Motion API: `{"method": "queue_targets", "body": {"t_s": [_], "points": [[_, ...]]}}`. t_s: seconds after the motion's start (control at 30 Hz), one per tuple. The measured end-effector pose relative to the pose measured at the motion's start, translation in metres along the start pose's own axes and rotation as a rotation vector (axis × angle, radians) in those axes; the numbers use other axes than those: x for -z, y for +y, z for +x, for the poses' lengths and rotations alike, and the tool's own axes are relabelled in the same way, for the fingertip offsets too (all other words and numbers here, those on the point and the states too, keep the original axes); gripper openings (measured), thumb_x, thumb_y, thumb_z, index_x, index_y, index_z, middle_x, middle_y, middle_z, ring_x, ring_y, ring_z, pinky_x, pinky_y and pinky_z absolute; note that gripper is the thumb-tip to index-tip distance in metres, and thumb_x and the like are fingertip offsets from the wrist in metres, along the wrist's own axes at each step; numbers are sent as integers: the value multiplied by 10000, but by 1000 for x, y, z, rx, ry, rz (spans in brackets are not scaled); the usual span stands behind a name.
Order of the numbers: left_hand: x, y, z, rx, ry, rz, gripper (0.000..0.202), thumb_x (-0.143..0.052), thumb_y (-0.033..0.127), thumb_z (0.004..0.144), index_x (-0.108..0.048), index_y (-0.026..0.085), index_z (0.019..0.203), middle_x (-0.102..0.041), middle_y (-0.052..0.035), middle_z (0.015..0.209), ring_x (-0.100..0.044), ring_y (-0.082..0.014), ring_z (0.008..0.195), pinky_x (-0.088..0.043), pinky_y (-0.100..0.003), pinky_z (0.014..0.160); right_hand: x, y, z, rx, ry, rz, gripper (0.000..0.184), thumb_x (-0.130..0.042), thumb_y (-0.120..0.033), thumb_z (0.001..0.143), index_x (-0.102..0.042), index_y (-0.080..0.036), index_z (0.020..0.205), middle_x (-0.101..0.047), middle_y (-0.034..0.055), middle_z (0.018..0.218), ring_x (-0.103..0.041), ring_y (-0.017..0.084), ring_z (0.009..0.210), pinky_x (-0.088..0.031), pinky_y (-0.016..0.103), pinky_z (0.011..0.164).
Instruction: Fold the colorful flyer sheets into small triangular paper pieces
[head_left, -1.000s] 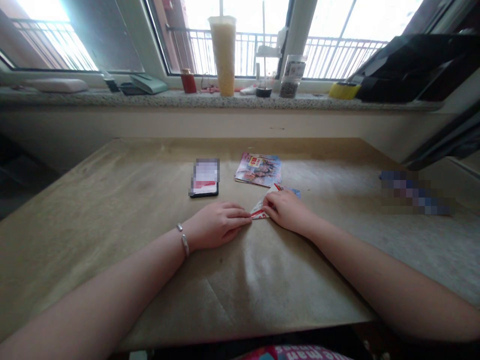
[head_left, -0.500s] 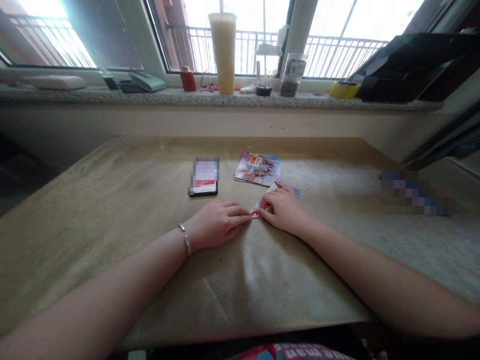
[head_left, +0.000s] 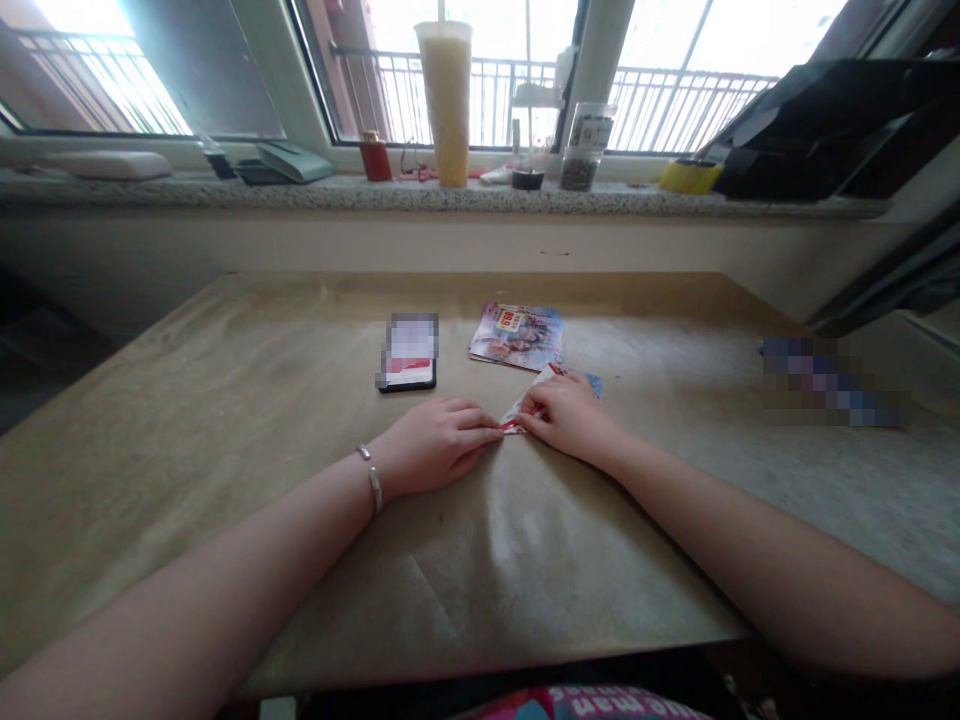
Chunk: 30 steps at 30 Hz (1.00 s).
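A small sheet of folded printed paper [head_left: 513, 420], white with red edges and a blue part at its far right, lies on the table between my hands. My left hand [head_left: 435, 445], with a silver bangle at the wrist, has its fingers together and their tips holding the paper's left corner. Bent fingers of my right hand [head_left: 566, 412] pinch the near edge of the same paper and cover much of it. Just beyond lies a stack of colourful printed sheets [head_left: 517, 337]. A phone [head_left: 409, 352], its screen blurred, rests beyond my left hand.
The table [head_left: 300, 350] has a wrinkled beige cover. A blurred bluish item [head_left: 832, 385] lies at its right side. On the stone windowsill [head_left: 337, 198] stand a tall cup of yellow drink [head_left: 448, 105], a red bottle [head_left: 375, 158], a clear container [head_left: 587, 148] and a black bag [head_left: 810, 130].
Both hands stay almost still on the folded paper. The right fingertips shift very slightly along its near edge, and the whole view moves a little.
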<state>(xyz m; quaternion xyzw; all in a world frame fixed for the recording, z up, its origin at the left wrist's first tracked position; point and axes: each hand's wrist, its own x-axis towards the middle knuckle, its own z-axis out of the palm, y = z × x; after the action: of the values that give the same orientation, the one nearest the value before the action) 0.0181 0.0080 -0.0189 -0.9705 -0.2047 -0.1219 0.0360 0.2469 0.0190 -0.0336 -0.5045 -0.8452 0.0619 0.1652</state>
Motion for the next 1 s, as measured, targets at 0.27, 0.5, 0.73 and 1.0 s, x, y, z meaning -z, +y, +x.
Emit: {"method": "queue_targets", "body": {"t_s": [0.27,0.5,0.73,1.0], "points": [[0,1,2,2,-9,19,308,-442,176,892,-609,176,1151,-656,-82,1065,-600,-208,951,-506,-338,796,3,-4,-1,7,-6,-53,201,-613,-385,820,-639,-208,726,-696,37,801,-593,209,821,-323,379,859],[-1,1,3,-2,-7,12,297,-436,167,891,-601,174,1138,-651,-79,1049,-579,-202,929,-494,-334,798,6,-10,-3,10,-6,-83,187,-599,-364,833,-641,-202,749,-698,39,804,-591,212,830,-329,370,868],[1,2,4,12,-14,-10,302,-435,158,892,-604,187,1140,-642,-73,1057,-562,-196,944,-485,-331,820,5,-8,-2,13,-4,-72,194,-598,-371,830,-641,-202,747,-699,44,810,-587,213,831,-329,366,858],[2,2,4,17,-19,-38,284,-424,156,896,-609,182,1110,-637,-73,1046,-560,-196,951,-483,-335,828,2,-4,-2,34,7,-42,181,-617,-362,819,-634,-203,735,-694,34,794,-591,208,821,-332,360,855]]}}
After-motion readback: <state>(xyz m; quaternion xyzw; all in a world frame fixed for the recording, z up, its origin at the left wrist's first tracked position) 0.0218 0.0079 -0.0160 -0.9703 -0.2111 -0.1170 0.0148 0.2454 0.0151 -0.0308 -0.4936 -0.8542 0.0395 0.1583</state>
